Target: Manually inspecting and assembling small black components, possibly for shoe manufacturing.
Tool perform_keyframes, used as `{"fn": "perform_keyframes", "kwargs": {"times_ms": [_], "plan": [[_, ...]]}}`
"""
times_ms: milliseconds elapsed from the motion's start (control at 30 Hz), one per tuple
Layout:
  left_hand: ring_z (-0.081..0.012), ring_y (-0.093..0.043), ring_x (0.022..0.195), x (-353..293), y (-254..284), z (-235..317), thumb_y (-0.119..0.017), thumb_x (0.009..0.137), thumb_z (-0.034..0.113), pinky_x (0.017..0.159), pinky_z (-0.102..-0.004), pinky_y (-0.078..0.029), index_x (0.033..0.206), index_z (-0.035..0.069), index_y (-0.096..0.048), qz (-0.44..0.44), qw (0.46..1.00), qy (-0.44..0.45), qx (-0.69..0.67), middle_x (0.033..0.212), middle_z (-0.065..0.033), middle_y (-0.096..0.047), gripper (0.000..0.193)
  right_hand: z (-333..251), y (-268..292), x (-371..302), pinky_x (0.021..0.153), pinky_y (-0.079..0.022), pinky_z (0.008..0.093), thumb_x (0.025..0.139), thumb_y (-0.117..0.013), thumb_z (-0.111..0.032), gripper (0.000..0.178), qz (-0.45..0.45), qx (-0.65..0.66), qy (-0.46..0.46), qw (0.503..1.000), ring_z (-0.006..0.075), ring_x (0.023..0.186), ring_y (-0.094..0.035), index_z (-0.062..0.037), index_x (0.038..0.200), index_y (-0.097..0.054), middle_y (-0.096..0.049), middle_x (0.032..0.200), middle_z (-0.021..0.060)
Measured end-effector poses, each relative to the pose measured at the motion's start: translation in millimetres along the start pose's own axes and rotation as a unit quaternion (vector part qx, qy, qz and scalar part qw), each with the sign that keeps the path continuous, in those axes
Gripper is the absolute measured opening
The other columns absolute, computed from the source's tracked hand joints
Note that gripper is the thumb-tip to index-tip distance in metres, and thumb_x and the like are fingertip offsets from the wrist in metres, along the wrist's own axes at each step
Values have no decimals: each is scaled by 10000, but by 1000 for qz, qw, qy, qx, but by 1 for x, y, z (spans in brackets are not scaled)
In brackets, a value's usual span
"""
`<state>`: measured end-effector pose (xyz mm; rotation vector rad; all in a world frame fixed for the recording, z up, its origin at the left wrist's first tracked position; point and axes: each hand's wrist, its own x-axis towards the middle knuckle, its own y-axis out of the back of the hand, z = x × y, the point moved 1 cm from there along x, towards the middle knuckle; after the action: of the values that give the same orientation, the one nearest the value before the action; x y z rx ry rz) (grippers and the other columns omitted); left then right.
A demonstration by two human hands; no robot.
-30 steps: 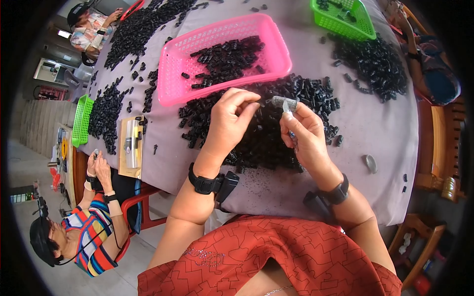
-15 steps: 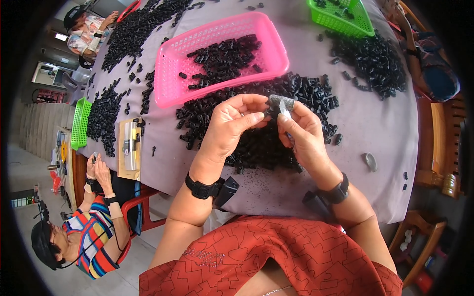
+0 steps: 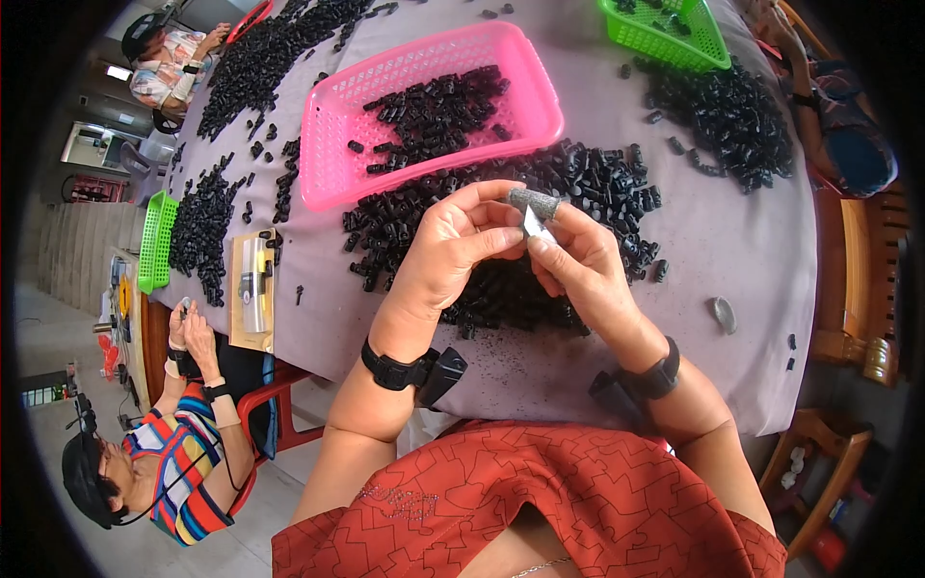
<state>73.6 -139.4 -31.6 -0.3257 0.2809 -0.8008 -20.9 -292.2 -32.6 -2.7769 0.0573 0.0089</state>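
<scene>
Over a heap of small black plastic parts [image 3: 520,279], both my hands meet fingertip to fingertip. My right hand [image 3: 583,255] is closed on a small knife [image 3: 535,227], its pale blade showing between thumb and index finger. A grey sleeve-like finger guard [image 3: 533,202] covers the end of that index finger. My left hand [image 3: 453,241] is closed in a pinch right beside the blade. Whatever it holds is hidden by the fingers and lost against the dark heap.
Beyond the heap stands a pink basket [image 3: 318,183] with black parts in it. Green baskets [image 3: 154,252] [image 3: 718,48] sit left and far right. A loose grey finger guard [image 3: 722,316] lies right. A co-worker's hands [image 3: 196,332] are at the left table edge.
My right hand has shifted slightly left and turned, bringing the knife blade and finger guard closer to my left fingertips. My left hand has barely moved.
</scene>
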Motion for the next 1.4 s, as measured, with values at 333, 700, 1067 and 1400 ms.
{"fn": "perform_keyframes", "kwargs": {"times_ms": [333, 700, 1067, 1400], "plan": [[-127, -652, 874, 1, 3, 2, -651, 880, 45, 769, -266, -569, 1223, 24, -566, 51, 990, 14, -128, 990, -55, -656, 354, -1, -1, -2, 502, -361, 172, 917, -621, -133, 548, -44, 7, -19, 999, 27, 606, -460, -50, 1409, -397, -558, 782, -17], [-125, -647, 893, 1, 2, -3, -598, 918, 76, 796, -269, -549, 1278, 9, -518, 4, 989, 40, -140, 1068, -56, -642, 375, -5, -2, -2, 500, -355, 171, 915, -624, -157, 569, -58, -32, -35, 997, 23, 582, -442, -84, 1431, -395, -551, 757, -25], [-119, -641, 878, 1, 4, -5, -605, 915, 91, 779, -267, -546, 1263, 11, -525, -13, 987, 50, -150, 1042, -50, -645, 366, -4, 2, -1, 499, -341, 167, 931, -602, -134, 551, -67, -20, -38, 997, 12, 583, -425, -72, 1439, -398, -544, 756, -35], [-139, -623, 850, 2, 4, -6, -626, 891, 70, 793, -283, -528, 1248, 7, -534, -1, 986, 44, -158, 1007, -59, -637, 374, -7, 0, -2, 490, -335, 170, 915, -631, -169, 608, -91, -33, -46, 994, 17, 572, -415, -83, 1456, -366, -505, 721, -49]]}}
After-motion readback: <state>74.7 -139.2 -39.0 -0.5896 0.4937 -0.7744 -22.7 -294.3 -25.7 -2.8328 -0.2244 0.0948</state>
